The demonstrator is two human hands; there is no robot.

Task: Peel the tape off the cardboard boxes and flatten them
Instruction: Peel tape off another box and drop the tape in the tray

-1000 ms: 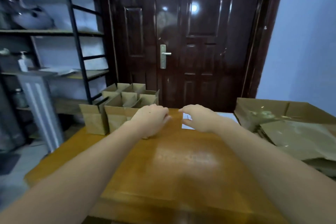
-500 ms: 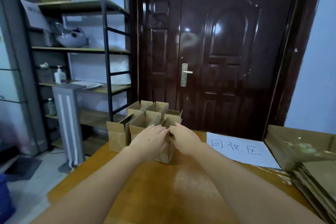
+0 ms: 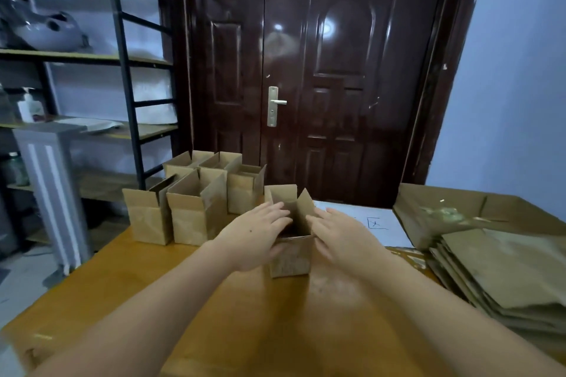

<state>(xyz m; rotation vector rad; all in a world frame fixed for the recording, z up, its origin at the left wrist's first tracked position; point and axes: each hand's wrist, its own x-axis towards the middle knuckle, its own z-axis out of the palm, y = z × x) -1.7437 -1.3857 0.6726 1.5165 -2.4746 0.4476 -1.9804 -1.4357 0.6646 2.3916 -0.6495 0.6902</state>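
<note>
A small open-topped cardboard box (image 3: pixel 291 259) stands upright on the wooden table (image 3: pixel 214 315), apart from the others. My left hand (image 3: pixel 257 239) presses its left side with fingers stretched along the raised flap. On the opposite side, my right hand (image 3: pixel 340 239) lies flat against the wall of the box. Several more open boxes (image 3: pixel 196 208) stand grouped at the table's far left. No tape can be made out on the held box.
A stack of flattened cardboard (image 3: pixel 505 272) lies at the right edge, with a large open carton (image 3: pixel 435 208) behind it. A white paper sign (image 3: pixel 373 223) lies beyond my right hand. A metal shelf rack (image 3: pixel 122 95) stands left, a dark door (image 3: pixel 306 86) ahead.
Both hands reached to the group of boxes, took one between them and drew it toward me and to the right, away from the group. The camera has tilted and shifted.
</note>
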